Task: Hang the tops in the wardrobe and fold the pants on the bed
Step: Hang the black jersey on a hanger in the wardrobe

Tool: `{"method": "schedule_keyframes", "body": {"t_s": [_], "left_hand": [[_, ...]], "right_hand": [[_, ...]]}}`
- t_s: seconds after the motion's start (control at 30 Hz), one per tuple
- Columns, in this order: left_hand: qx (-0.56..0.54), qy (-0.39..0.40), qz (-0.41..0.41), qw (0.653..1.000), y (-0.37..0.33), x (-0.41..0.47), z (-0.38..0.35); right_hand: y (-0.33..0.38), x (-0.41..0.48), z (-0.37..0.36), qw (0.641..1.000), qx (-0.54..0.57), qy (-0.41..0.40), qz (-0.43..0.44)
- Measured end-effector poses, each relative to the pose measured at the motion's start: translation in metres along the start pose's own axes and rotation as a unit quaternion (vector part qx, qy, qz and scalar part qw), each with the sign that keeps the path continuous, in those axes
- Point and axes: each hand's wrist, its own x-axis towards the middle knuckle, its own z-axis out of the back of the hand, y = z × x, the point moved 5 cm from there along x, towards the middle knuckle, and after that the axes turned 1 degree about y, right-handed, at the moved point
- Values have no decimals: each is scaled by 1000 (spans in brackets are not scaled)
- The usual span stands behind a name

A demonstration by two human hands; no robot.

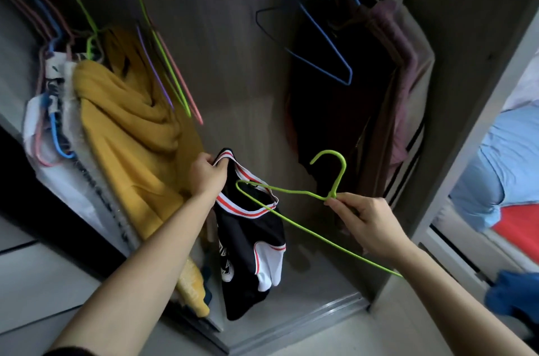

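Jersey (250, 242) gripped by left hand (207, 174); right hand (368, 224) pinches green hanger (291, 204).

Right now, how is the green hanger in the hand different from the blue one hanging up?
The green hanger is pinched by the right hand and tilted; the blue hanger hangs in the wardrobe. The green reaches the black jersey; the blue is bare. Both are thin.
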Motion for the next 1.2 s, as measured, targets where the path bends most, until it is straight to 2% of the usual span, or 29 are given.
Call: {"method": "schedule_keyframes", "body": {"t_s": [0.13,0.3,0.37,0.47,0.57,0.7,0.8,0.87,0.93,1.03,1.07,1.13,1.2], "left_hand": [[-32,99,-65,992,-34,-25,-25],[-134,180,-75,972,-57,-42,-25],[-145,222,-96,959,-63,-48,-18],[-149,246,-140,948,-73,-56,-10],[-123,254,-174,943,-81,-60,-4],[46,229,-267,935,-78,-59,8],[160,92,-340,922,-78,-54,23],[218,44,-394,892,-82,-52,25],[255,76,-435,860,-86,-48,20],[239,103,-458,850,-88,-52,16],[234,91,-466,848,-88,-55,16],[236,64,-464,851,-87,-62,14],[241,29,-435,867,-86,-63,13]], "right_hand": [[12,21,-26,1000,20,10,2],[13,49,-50,989,117,21,-87],[14,56,-54,989,106,55,-83],[22,60,-69,991,56,106,-59],[25,63,-71,992,97,33,-68],[30,61,-64,962,260,-48,-68],[38,61,-60,953,294,-34,-63],[43,60,-59,953,298,-15,-56],[46,57,-58,959,280,-10,-47],[42,52,-54,971,230,-26,-52],[39,50,-51,982,179,-52,-45],[35,46,-41,991,8,-134,-19],[34,40,-33,972,-112,-205,2]]}}
